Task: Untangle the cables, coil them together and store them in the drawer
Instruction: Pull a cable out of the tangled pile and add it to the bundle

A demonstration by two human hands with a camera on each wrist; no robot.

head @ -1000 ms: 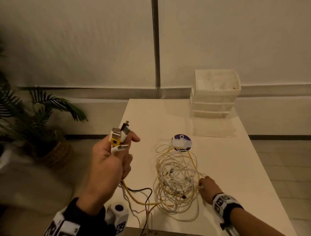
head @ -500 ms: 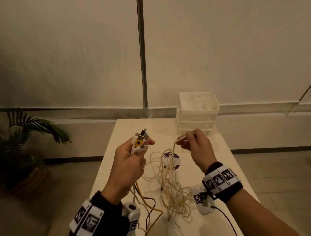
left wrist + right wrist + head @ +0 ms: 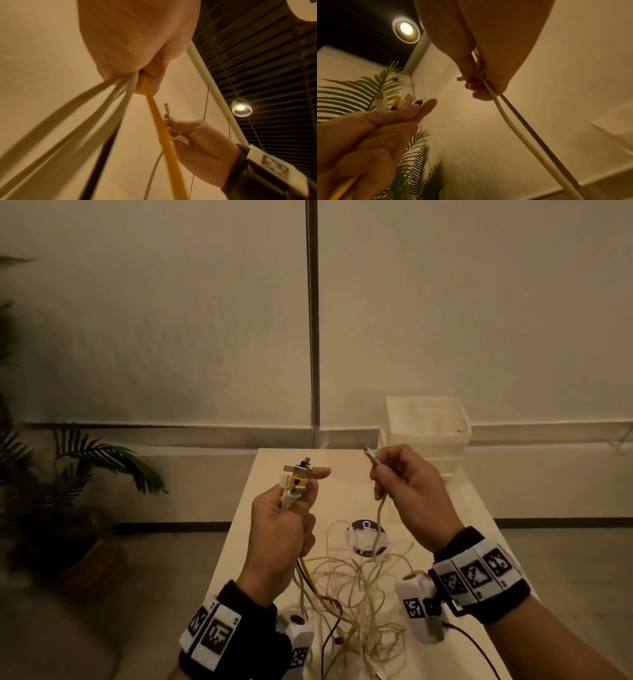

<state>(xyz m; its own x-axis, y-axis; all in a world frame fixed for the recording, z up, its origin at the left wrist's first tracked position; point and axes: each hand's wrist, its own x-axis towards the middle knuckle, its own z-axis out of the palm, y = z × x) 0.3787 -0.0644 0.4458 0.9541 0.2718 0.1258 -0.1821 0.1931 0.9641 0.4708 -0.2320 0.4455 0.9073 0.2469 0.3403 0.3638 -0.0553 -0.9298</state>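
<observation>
Left hand (image 3: pixel 281 529) clenches a bunch of plugs (image 3: pixel 295 478) pointing up; right hand (image 3: pixel 407 491) pinches a white cable (image 3: pixel 379 508), plug up-left

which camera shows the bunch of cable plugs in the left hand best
The head view: the bunch of white, yellow and black cable plugs stands clear above the left hand. The right wrist view shows the tips from below; the left wrist view shows only cords leaving the fist.
</observation>
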